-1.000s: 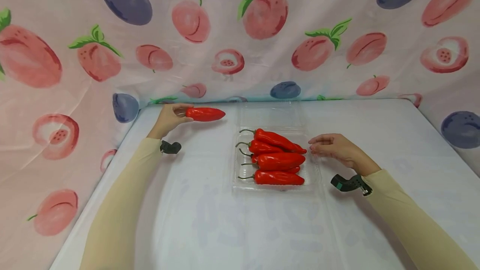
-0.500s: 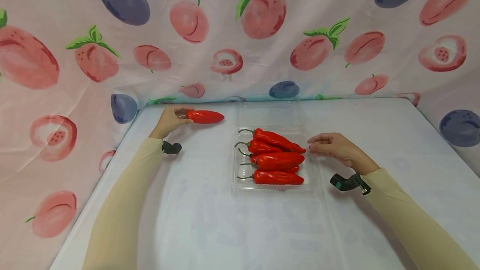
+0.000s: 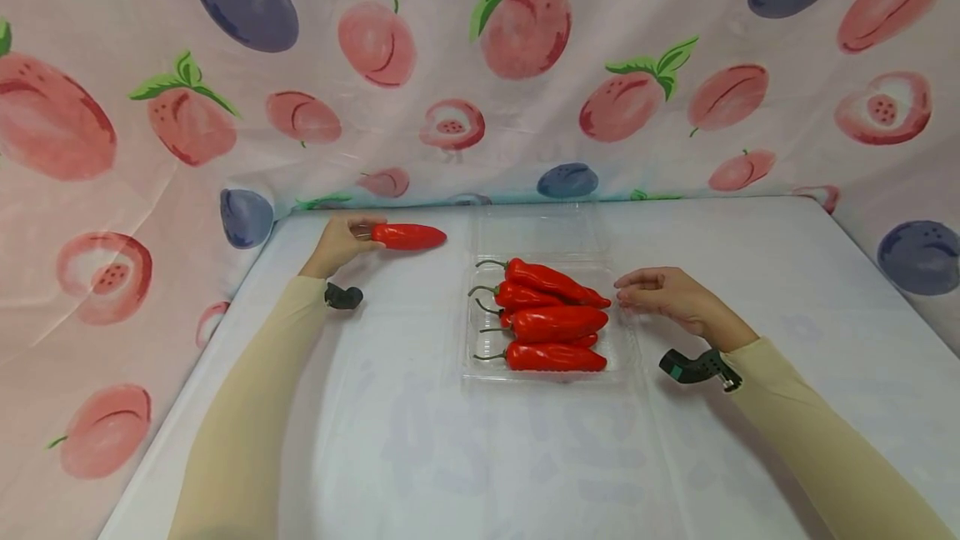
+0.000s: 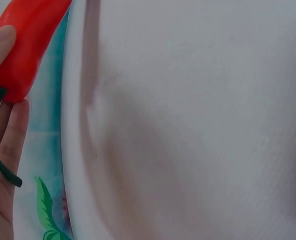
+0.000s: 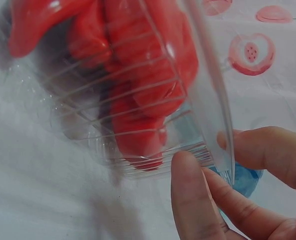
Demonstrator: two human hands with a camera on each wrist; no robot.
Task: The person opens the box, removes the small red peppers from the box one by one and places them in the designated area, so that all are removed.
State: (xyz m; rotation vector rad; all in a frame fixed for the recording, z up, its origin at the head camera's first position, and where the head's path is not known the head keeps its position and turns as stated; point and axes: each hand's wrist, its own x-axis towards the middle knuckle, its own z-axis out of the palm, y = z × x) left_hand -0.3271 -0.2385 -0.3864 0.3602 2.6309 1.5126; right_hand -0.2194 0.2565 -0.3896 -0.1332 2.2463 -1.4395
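Observation:
My left hand [image 3: 341, 242] grips a red pepper [image 3: 408, 236] by its stem end, low over the white table [image 3: 420, 440] near the back left corner. In the left wrist view, the pepper [image 4: 27, 45] lies against my fingers [image 4: 7, 145], its green stem across them. A clear plastic tray [image 3: 626, 357] in the middle holds several red peppers [image 3: 558, 323] with stems pointing left. My right hand [image 3: 660, 294] is at the tray's right side. In the right wrist view, its thumb [image 5: 190, 200] and a finger pinch the tray's clear rim [image 5: 213, 110].
The tray's clear lid [image 3: 540, 232] lies open flat behind it. A fruit-printed cloth [image 3: 525, 65] hangs as a wall behind and to both sides of the table. Black wrist mounts [image 3: 693, 367] sit on both sleeves.
My left hand has lowered the red pepper slightly toward the table. The right hand has stayed at the tray's edge.

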